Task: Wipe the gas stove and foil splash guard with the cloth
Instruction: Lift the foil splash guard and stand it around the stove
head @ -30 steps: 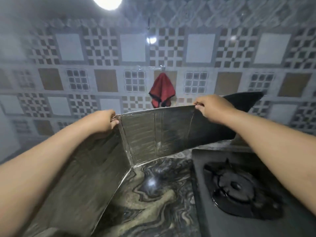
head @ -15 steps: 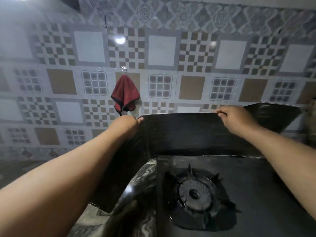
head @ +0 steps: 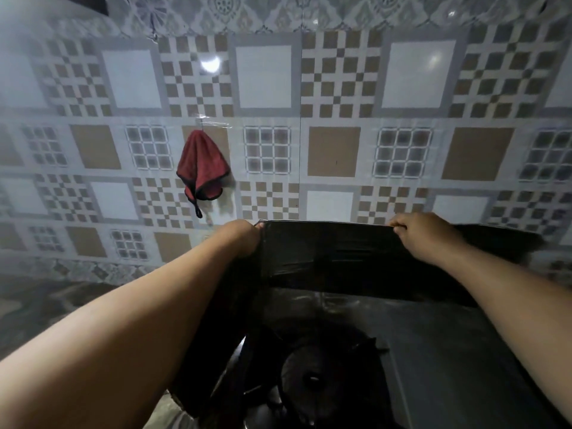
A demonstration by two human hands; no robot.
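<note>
The tiled wall [head: 334, 88] fills the upper part of the view; no wiping is asked of it, but the cloth is kept there. Below it, the gas stove [head: 448, 351] is seen at bottom centre and right, dark, w/ one burner [head: 312, 379] just left of centre. No cloth lies on or near its top, so it is judged not wiped yet, though its surface is too dim for smears to be ruled in or out.

The foil splash guard [head: 334, 252] is stood upright around the back and left of the stove, its back panel just in front of the wall, a side panel folded forward under the left forearm. Streaky reflections are seen on the back panel; whether that is grease or glare cannot be told.

The left hand [head: 244, 239] is curled over the guard's top left corner, gripping the edge. The right hand [head: 424, 236] is closed on the top edge further right, fingers hooked over and pinching it. Neither hand has any cloth in it.

The red cloth [head: 201, 168] is hung from a hook on the wall, up and left of the guard, well apart from both hands, untouched.

Judgement: the guard is only being positioned; approx. nothing of the wiping proper is done. Left: cloth to be fetched, then guard and stove wiped.
</note>
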